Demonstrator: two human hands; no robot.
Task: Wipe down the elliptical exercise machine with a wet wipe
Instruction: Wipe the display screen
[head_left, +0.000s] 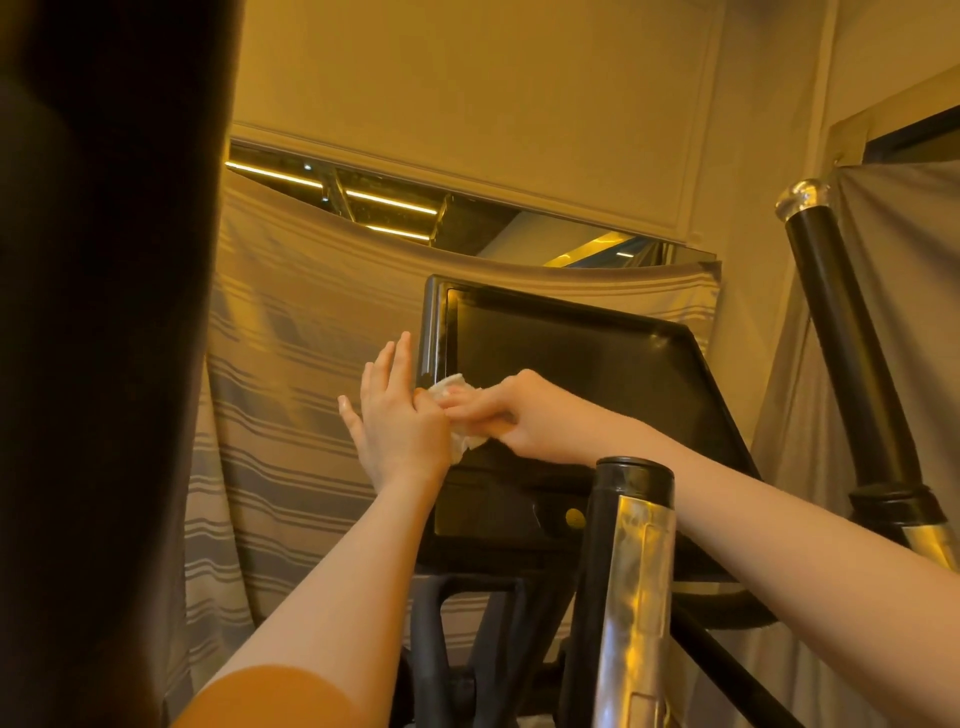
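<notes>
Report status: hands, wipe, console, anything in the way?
Right hand grips the wet wipe at the console screen's left edge. Left hand open, fingers straight beside it. Handlebar post close in front.

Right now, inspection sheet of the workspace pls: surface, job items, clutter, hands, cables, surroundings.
Surface: black console of the elliptical, tilted, glossy; no dirt discernible in this light.
Job's things: white wet wipe, crumpled, at the console's left edge.
Clutter: nothing seen.
Hands: right hand grips the wipe; left hand flat, fingers straight, beside the console edge, touching the wipe.
Cables: nothing seen.
Surroundings: near handlebar with black cap in the foreground; second handlebar at right; striped cloth hung behind; mirror strip above it.
</notes>
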